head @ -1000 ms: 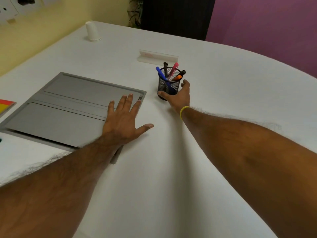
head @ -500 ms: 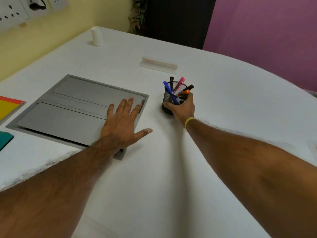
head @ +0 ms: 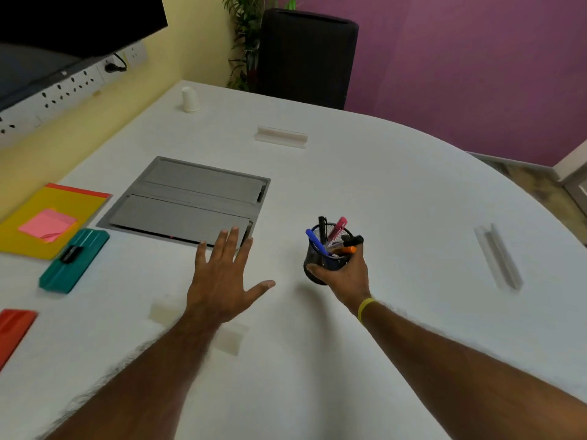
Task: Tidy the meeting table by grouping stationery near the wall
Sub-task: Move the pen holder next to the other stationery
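Note:
My right hand (head: 344, 274) grips a black mesh pen cup (head: 320, 260) holding several pens, near the middle of the white table (head: 397, 201). My left hand (head: 222, 281) is spread flat, fingertips at the near corner of the grey cable hatch (head: 187, 201). At the left, close to the yellow wall, lie a yellow folder (head: 41, 223) with a pink sticky-note pad (head: 47, 224) on it, a teal eraser block (head: 73, 260) and a red object (head: 12, 328).
A white cup (head: 190, 100) stands upside down at the far table corner. Clear acrylic name holders lie at the far middle (head: 281, 137) and at the right (head: 497, 257). A socket strip (head: 63, 90) runs along the wall. A dark chair (head: 305, 58) stands behind the table.
My right hand closed round the pen cup and drew it nearer to me. My view pulled back, showing the folder, sticky notes and teal block. My left hand slid towards the hatch's near corner.

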`<action>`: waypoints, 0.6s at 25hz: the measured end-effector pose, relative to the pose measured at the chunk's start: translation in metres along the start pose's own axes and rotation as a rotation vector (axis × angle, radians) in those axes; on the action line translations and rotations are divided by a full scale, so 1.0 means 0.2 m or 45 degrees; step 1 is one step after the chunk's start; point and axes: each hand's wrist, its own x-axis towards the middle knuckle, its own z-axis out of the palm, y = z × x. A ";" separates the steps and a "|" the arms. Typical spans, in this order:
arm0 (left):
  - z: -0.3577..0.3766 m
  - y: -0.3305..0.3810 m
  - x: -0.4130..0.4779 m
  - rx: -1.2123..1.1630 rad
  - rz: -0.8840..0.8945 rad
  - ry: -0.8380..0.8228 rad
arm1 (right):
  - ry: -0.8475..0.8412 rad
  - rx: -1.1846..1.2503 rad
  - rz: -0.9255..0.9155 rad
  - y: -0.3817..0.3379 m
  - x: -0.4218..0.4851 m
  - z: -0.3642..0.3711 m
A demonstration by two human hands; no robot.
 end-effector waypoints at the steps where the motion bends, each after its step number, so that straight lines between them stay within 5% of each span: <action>1: -0.03 0.02 -0.10 -0.009 0.003 0.011 | -0.005 0.010 0.016 -0.02 -0.12 -0.04; 15: -0.52 0.07 -1.53 0.055 -0.052 0.030 | -0.140 0.057 -0.019 -0.10 -1.59 -0.50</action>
